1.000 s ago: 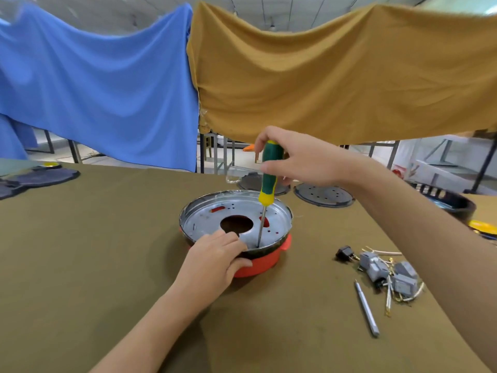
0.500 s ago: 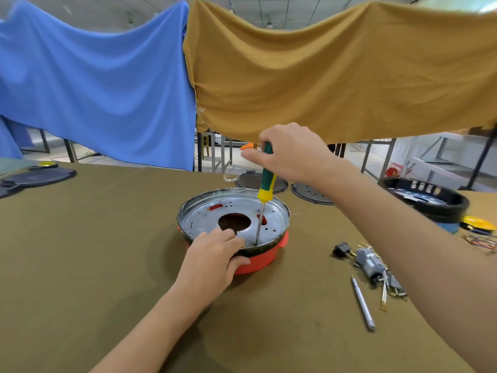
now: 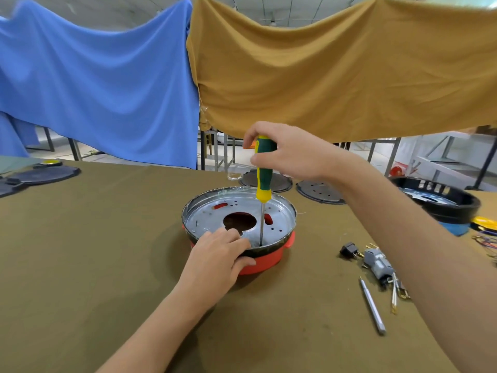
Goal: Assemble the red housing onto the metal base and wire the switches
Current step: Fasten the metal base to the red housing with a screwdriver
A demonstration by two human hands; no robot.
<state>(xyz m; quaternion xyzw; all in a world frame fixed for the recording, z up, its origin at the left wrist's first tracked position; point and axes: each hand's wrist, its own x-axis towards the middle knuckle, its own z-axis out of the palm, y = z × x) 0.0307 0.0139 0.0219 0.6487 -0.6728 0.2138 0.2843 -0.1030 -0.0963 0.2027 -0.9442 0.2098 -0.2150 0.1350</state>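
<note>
A round metal base [image 3: 279, 222] with a central hole sits on the red housing [image 3: 265, 263] in the middle of the olive table. My right hand [image 3: 290, 150] grips the top of a green and yellow screwdriver [image 3: 263, 173], held upright with its tip on the base's near inner edge. My left hand [image 3: 217, 258] rests on the near rim, fingers on the metal, thumb against the red housing. Grey switches with wires [image 3: 379, 265] and a small black plug [image 3: 348, 249] lie to the right.
A slim grey pen-like tool [image 3: 372, 305] lies at the right front. Two dark round plates [image 3: 318, 191] sit behind the base. A black ring housing [image 3: 441, 200] stands at the far right, dark plates [image 3: 40, 175] at the far left. Blue and tan cloths hang behind.
My right hand has shifted its hold round the screwdriver handle, as in turning it. The screwdriver tip and my left hand stay in the same place on the base.
</note>
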